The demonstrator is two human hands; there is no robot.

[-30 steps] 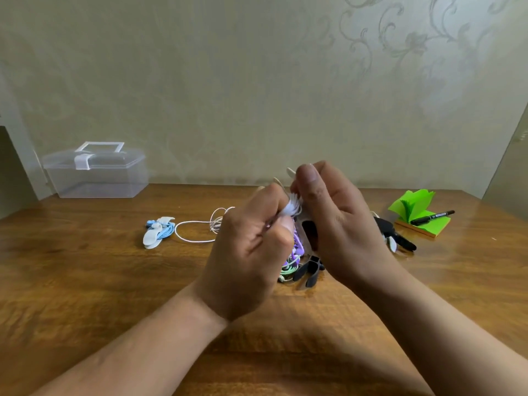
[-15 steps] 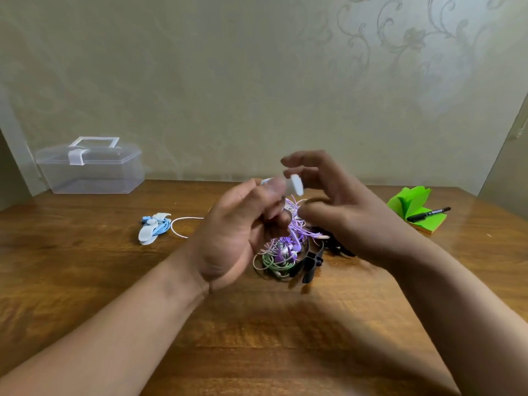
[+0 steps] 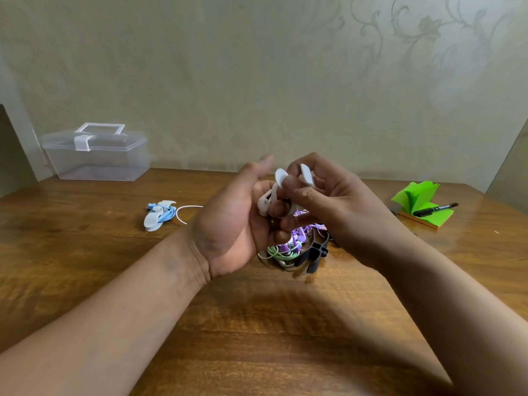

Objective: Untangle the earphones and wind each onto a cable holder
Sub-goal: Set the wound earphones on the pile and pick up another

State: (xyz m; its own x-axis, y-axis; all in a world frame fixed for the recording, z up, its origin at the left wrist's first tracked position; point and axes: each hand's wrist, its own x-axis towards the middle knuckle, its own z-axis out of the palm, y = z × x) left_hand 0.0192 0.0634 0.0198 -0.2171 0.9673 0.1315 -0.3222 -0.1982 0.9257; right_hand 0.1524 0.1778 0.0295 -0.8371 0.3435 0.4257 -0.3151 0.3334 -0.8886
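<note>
Head view: our left hand [image 3: 234, 221] curls round the base of a white winged plastic cable holder [image 3: 281, 177], while our right hand [image 3: 328, 212] pinches its upper wings. Beneath both hands lies a tangle of purple and green earphone cords [image 3: 281, 252] on the brown wooden table [image 3: 257, 324]; a wound blue earphone set [image 3: 160, 215] lies left of the left hand.
</note>
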